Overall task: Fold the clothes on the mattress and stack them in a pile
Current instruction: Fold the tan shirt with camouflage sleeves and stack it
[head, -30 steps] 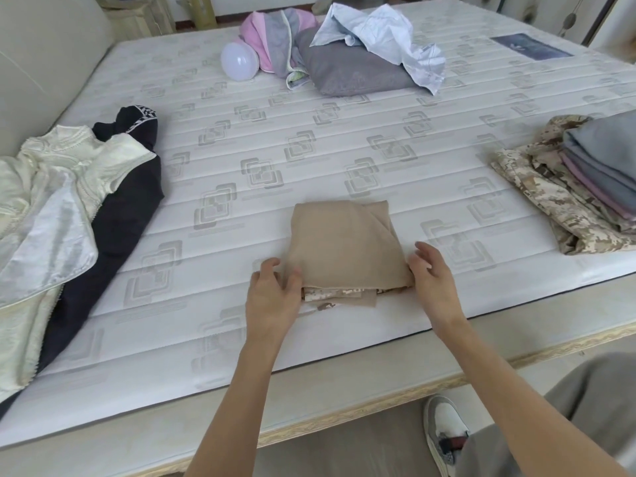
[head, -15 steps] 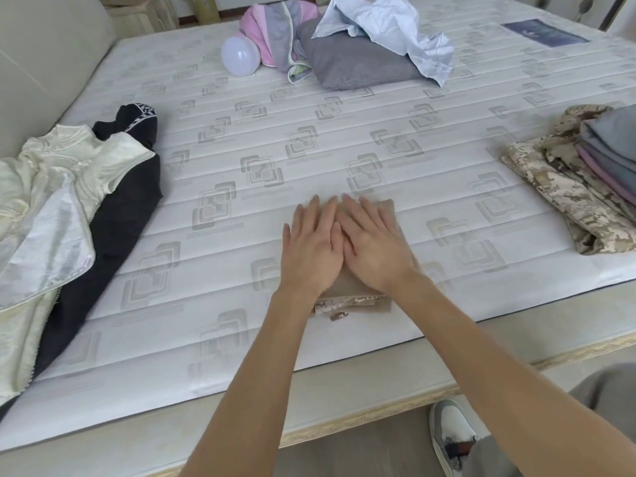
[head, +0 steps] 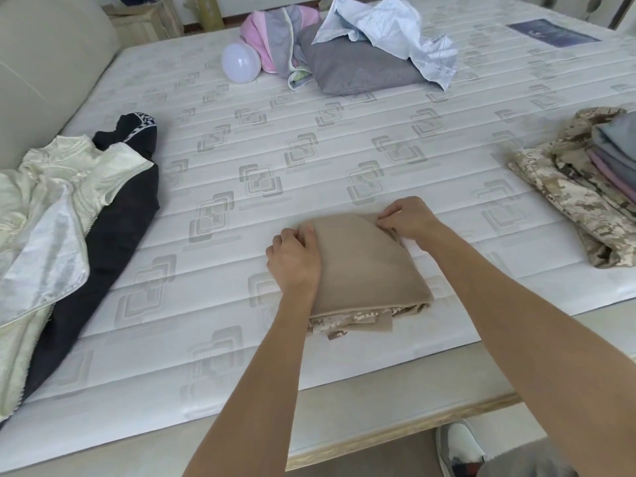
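Note:
A folded tan garment [head: 364,270] with a camouflage lining at its near edge lies on the white mattress [head: 241,208] near the front. My left hand [head: 294,261] grips its left edge, fingers curled under the fold. My right hand [head: 407,218] pinches its far right corner. A pile of folded clothes [head: 609,156], grey and pink on a camouflage piece, sits at the right edge. Unfolded clothes lie at the left: a cream garment [head: 44,208] over a dark one [head: 113,218].
At the far side lie a grey cushion [head: 354,67], a pale blue crumpled shirt [head: 389,29], a pink and grey garment [head: 272,39] and a white bulb [head: 241,62]. A beige headboard [head: 44,70] stands at the left. The mattress's front edge runs below my forearms.
Both hands were pressing flat on top of the tan garment half a second ago. Now they have moved apart, the left to its left edge and the right to its far corner, gripping it.

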